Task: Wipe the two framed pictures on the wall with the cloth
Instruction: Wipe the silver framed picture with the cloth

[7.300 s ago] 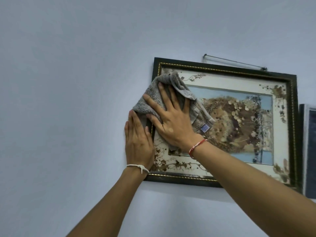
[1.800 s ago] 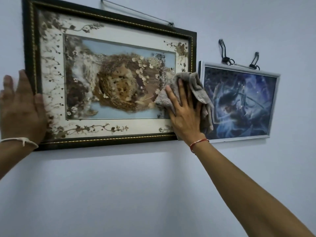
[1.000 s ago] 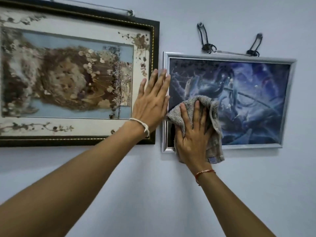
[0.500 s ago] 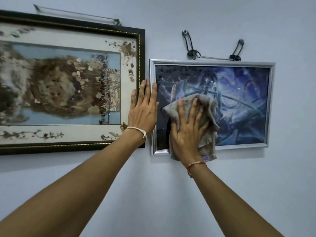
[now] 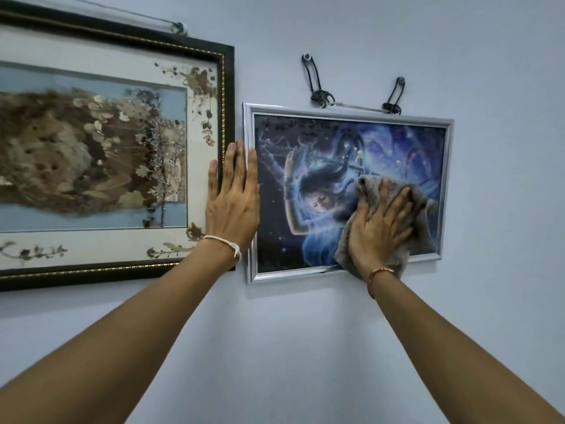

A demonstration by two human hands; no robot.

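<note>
Two framed pictures hang side by side on the pale wall. The large dark-framed picture [image 5: 227, 96] with a brown nest image is on the left. The smaller silver-framed blue picture [image 5: 305, 142] is on the right. My right hand [image 5: 379, 228] presses a grey cloth [image 5: 420, 209] flat against the lower right part of the blue picture's glass. My left hand [image 5: 234, 200] lies flat with fingers spread over the gap between the two frames, touching the silver frame's left edge.
Two black clips [image 5: 316, 84] and a wire hold the silver frame from the wall above it. A rod [image 5: 171, 24] sits above the dark frame. Bare wall [image 5: 305, 347] extends below and to the right.
My right hand has slid the cloth to the right across the blue picture, from its left-centre to its lower right. My left hand stays flat at the silver frame's left edge.
</note>
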